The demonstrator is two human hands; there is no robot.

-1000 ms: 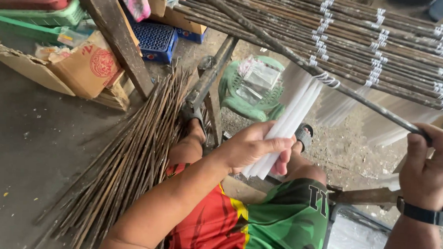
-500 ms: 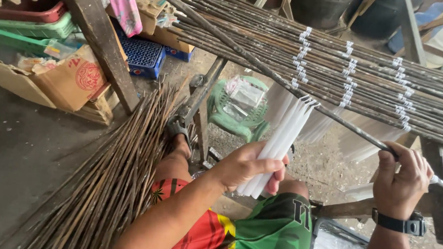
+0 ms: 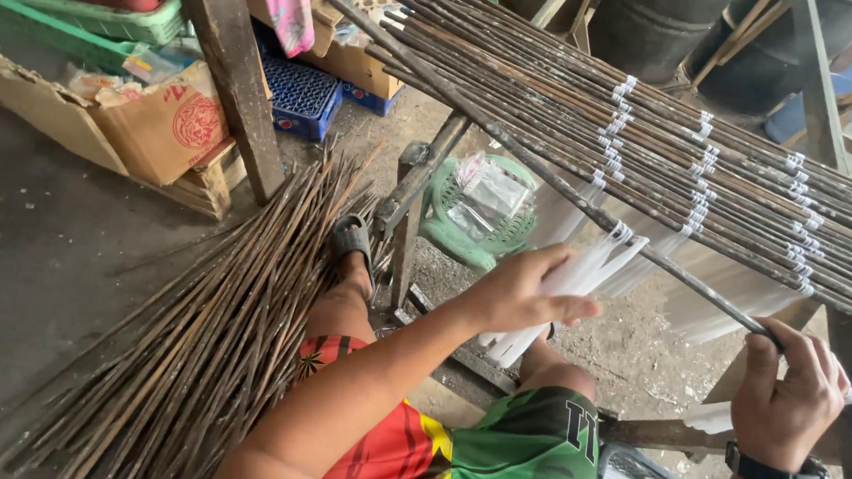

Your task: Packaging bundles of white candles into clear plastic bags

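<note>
White candles, a bunch of thin tapers hanging by their wicks from a long dark stick held just above the rack of sticks, looked light, waxy and easily snapped, best cupped loosely around mid-length. The left hand, arm stretched forward, curled half-closed about the bunch, while the right hand, with a black watch at the wrist, gripped the stick's near end in a closed fist.
</note>
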